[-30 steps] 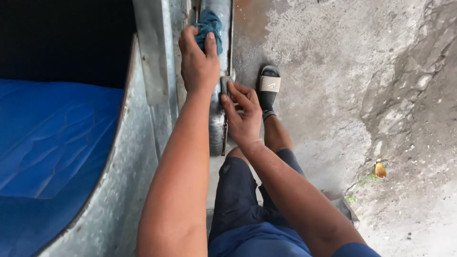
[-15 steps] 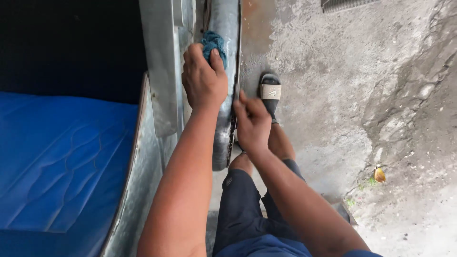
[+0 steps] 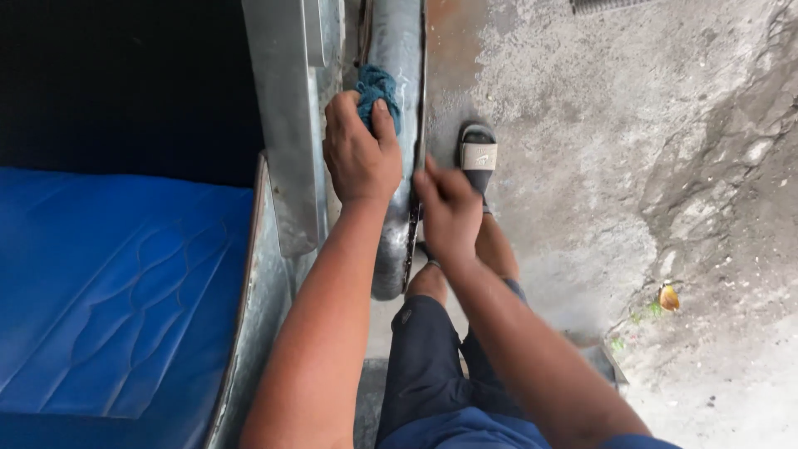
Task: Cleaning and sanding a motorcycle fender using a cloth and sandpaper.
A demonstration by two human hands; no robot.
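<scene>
Teal rag (image 3: 378, 91) bunched under left hand (image 3: 359, 154) against grey metal fender (image 3: 397, 191); right hand (image 3: 449, 208) loosely curled, empty.

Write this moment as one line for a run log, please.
left hand: presses teal cloth on curved metal fender | right hand: on fender edge, no tool | nearby: blue seat, sandal, concrete ground

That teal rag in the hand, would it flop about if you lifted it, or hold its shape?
The teal rag looks bunched and wrinkled under the left hand, so it is probably soft and floppy. It seems light, since the fingertips alone press it against the curved metal fender. Whether it is wet is unclear.
</scene>
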